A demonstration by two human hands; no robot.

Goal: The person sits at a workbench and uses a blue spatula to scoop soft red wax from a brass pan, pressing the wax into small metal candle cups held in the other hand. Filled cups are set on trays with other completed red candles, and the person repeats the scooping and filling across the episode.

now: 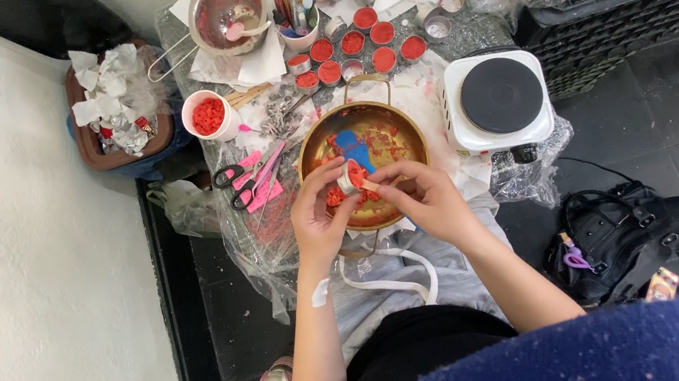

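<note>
Pink-handled scissors [249, 178] are seen on the counter [461, 34], left of the fingers. A small red-wax tealight cup [351, 176] is gripped between left hand [318, 218] and right hand [425, 199], fingers closed on it, above a brass pot [385, 131]. A white hotplate [499, 100] lies right of the fingers.
</note>
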